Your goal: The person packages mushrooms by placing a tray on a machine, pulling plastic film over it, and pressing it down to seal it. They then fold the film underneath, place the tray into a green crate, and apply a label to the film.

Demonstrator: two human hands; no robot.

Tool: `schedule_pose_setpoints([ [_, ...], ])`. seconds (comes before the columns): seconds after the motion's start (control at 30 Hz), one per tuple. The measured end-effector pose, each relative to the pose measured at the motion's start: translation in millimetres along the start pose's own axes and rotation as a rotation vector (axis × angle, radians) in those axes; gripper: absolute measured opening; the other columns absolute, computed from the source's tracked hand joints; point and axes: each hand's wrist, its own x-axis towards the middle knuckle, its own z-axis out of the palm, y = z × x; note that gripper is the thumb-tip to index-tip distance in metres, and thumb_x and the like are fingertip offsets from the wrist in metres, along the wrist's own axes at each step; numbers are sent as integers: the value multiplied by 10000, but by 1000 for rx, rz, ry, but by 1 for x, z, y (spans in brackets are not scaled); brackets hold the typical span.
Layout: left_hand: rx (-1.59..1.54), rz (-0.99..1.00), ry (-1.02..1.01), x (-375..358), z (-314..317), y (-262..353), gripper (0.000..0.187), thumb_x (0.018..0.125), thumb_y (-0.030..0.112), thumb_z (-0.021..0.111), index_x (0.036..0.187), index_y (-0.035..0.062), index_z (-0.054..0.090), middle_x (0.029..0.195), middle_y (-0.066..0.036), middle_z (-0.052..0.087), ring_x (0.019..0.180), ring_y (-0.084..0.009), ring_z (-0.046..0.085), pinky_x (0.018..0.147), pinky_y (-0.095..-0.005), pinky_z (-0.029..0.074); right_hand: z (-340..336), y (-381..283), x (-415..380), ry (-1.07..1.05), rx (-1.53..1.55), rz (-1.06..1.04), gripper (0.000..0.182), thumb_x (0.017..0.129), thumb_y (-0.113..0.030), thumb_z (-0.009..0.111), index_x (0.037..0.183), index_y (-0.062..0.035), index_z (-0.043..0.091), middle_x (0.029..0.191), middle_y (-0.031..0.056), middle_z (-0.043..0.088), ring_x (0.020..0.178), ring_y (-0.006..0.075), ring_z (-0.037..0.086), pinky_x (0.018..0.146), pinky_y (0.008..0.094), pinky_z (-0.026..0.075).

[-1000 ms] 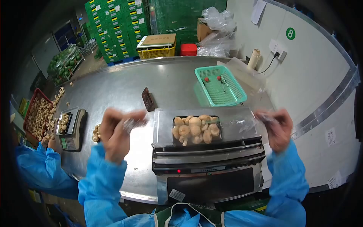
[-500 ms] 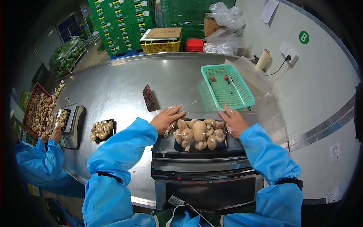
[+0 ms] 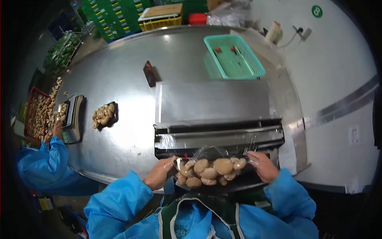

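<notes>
Close to my body, a black tray of mushrooms [image 3: 211, 172] is held up between my two hands, with clear film over it. My left hand [image 3: 160, 173] grips the tray's left end, fingers curled against the film. At the right end, my right hand [image 3: 263, 166] pinches the film and tray edge. Stretched film runs from the tray to the wrapping machine [image 3: 219, 140] just beyond it. The machine's flat metal plate [image 3: 211, 101] lies behind its rollers. The tray's underside is hidden.
Left on the steel table [image 3: 127, 71] are another mushroom tray [image 3: 104, 115], a dark red upright object [image 3: 149, 74] and a scale [image 3: 75, 119]. A co-worker's hand [image 3: 57, 129] is at the scale, near a red crate of mushrooms [image 3: 38, 115]. A green basket [image 3: 234, 59] stands at the back right.
Both hands have brought the mushroom tray from the machine's plate toward my body, past the rollers, with film drawn along. The view has tilted downward.
</notes>
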Motion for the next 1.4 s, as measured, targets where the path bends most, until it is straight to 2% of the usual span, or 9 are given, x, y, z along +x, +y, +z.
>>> schedule_pose_setpoints([
  [0.17, -149, -321, 127, -6, 11, -64, 333, 890, 302, 503, 1106, 56, 563, 1057, -99, 610, 937, -222, 596, 810, -364, 485, -1, 85, -5, -21, 318, 376, 163, 912, -137, 477, 977, -25, 576, 829, 15, 606, 655, 63, 549, 568, 212, 440],
  [0.4, -279, 87, 328, -32, 12, -70, 297, 909, 263, 474, 1090, 39, 547, 1034, -64, 599, 894, -179, 597, 695, -310, 503, 19, 79, -24, 231, 585, 172, 249, 902, -234, 516, 1017, -18, 561, 833, 54, 599, 709, 163, 592, 627, 283, 481],
  [0.53, 262, 316, 575, -20, 16, -80, 253, 924, 267, 505, 884, 31, 585, 768, -9, 566, 638, -60, 496, 482, -199, 381, 42, 114, -3, 647, -322, -367, 171, 888, -149, 542, 853, 14, 578, 655, 67, 522, 591, 120, 497, 558, 290, 424],
  [0.77, 304, 453, 443, -18, -1, -79, 244, 921, 183, 526, 722, 45, 504, 621, 40, 468, 546, -28, 370, 471, -195, 295, 56, 143, -53, 909, 193, -227, 197, 914, -137, 499, 759, -17, 521, 619, -17, 463, 563, 37, 402, 489, 225, 333],
  [1.03, 1429, 848, 247, 21, 10, -64, 113, 851, 142, 566, 807, 39, 552, 676, -181, 577, 584, -317, 578, 497, -391, 425, 87, 254, -55, 1246, -26, -238, 198, 927, -151, 485, 848, 12, 564, 709, 35, 565, 671, 83, 448, 612, 286, 407],
  [1.17, 1509, 791, 115, 39, 26, -57, 107, 846, 144, 554, 814, 43, 569, 780, -194, 615, 685, -387, 572, 552, -421, 449, 122, 270, -19, 1029, 687, -308, 123, 901, -57, 472, 878, -13, 585, 821, 64, 601, 764, 135, 555, 733, 273, 451],
  [1.23, 1322, 748, -16, 28, 27, -66, 128, 868, 153, 537, 837, 34, 573, 733, -181, 596, 626, -309, 602, 566, -372, 460, 148, 248, -28, 422, 661, -511, 109, 893, -79, 490, 846, -37, 580, 880, 49, 587, 795, 144, 554, 739, 280, 455],
  [1.3, 630, 405, -130, 15, 9, -92, 173, 900, 156, 532, 831, 1, 566, 735, -4, 558, 702, -78, 521, 610, -257, 436, 162, 231, -48, 82, 1096, -427, 103, 887, -109, 512, 835, -45, 574, 912, 52, 575, 813, 143, 552, 744, 278, 452],
  [1.4, -188, -117, 8, -45, 10, -106, 111, 900, 163, 550, 933, 58, 567, 780, 6, 599, 652, -85, 572, 608, -233, 495, 179, 189, -101, -186, 1312, -226, 116, 878, -154, 545, 820, -56, 565, 959, 56, 557, 839, 141, 548, 752, 274, 448],
])
